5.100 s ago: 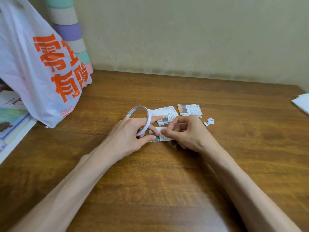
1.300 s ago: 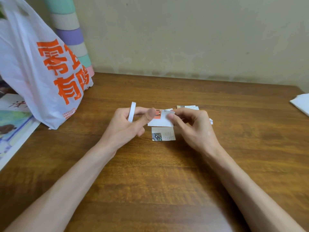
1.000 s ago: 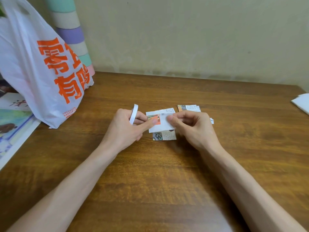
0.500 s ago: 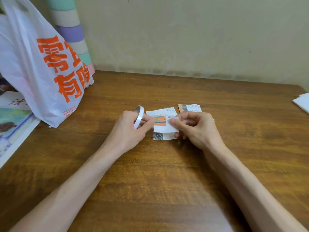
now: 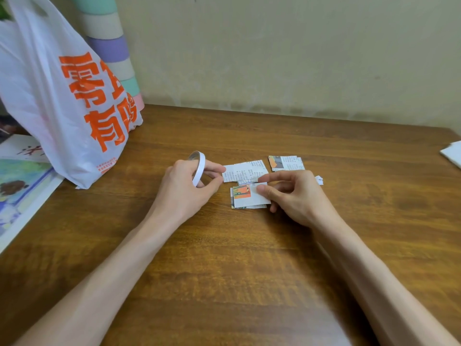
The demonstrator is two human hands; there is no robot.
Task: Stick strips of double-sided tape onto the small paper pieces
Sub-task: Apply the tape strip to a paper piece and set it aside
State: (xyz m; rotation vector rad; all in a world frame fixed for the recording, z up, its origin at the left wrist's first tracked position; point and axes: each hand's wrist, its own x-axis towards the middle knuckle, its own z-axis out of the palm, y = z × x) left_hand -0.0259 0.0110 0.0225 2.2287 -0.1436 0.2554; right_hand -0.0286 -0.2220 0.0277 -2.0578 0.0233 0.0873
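Being gripped by the left hand (image 5: 184, 193) is the double-sided tape roll (image 5: 198, 168): fingers and thumb are curled round the thin white ring, which is standing on edge just left of the paper bits. The top paper piece (image 5: 245, 197), the one with the orange picture, is being pinched at its right edge by the right hand (image 5: 295, 196), thumb on top, fingers tucked under. It's being kept low over a second piece (image 5: 249, 207) lying flat on the wooden table (image 5: 249, 270).

Room-wise, a big stretch of bare wood is being left open toward the near edge, between the forearms and off to the right. The far edge is being closed off by the wall (image 5: 274, 46).

A printed clipping (image 5: 245, 170) is lying right at the left fingertips; touching or not can't be told. Another clipping (image 5: 287, 163) is lying just behind it, and tiny scraps (image 5: 319, 180) are being half hidden by the right knuckles.

The left side is being crowded by a white plastic bag (image 5: 62, 96) with orange lettering, a pastel-banded cylinder (image 5: 109, 46) behind it, and a colourful printed sheet (image 5: 20, 186) at the table's left edge. White papers (image 5: 452, 153) are being cut off by the frame far right, well apart from the hands.
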